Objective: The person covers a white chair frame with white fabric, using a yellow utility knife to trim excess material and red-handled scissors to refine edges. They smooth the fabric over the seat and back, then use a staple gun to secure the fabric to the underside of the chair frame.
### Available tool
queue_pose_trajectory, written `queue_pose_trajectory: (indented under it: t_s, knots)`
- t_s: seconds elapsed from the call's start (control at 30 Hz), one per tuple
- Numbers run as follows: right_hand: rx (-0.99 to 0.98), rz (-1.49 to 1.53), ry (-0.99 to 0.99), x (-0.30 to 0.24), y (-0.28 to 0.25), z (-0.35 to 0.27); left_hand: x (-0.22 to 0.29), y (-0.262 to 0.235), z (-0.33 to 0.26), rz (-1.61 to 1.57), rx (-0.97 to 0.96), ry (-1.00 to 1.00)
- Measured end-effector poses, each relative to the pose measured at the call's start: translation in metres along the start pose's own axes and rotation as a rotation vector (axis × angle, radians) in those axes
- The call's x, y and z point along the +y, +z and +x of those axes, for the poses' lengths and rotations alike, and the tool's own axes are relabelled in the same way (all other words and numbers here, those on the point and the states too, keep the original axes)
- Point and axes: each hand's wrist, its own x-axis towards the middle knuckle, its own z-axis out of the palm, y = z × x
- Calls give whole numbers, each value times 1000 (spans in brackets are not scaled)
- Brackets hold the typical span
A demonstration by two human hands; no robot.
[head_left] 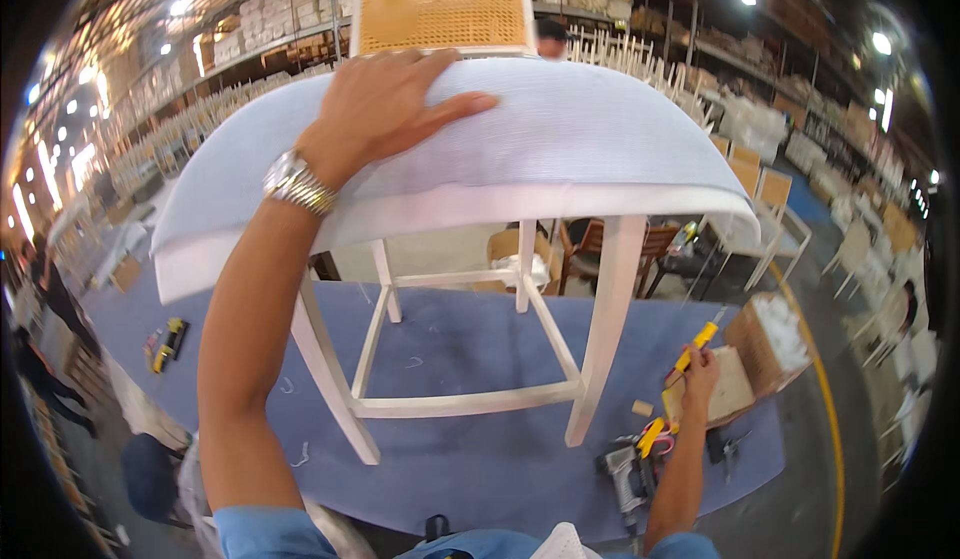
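A white-framed chair stands on a blue-covered table, its padded seat draped with light blue fabric. My left hand lies flat across the top of the fabric, thumb spread from the fingers. A woven cane back in a white frame rises behind the seat. Low on the right, my right hand is closed round a yellow utility knife with its thin metal tip pointing up and away. Beneath that hand is an open cardboard box.
A grey staple gun and another yellow-handled tool lie near my right forearm. A yellow and black tool rests on the blue table cover at left. A second carton stands at the table's right edge. Another person is behind the chair.
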Motion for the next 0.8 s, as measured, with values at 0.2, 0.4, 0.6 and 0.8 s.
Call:
queue_pose_trajectory:
  t_s: [0.2,0.4,0.6,0.8]
  knots:
    - [-308,-56,-504,-241,34,-67,-33,44,40,-36,166,-88]
    - [-472,-491,-610,-328,168,-149,-54,55,60,-279,83,-171]
    - [-530,-799,-951,-330,285,-147,-78,86,74,-230,164,-85]
    - [-508,-890,-957,-328,327,-126,-84,88,80,-255,31,-124]
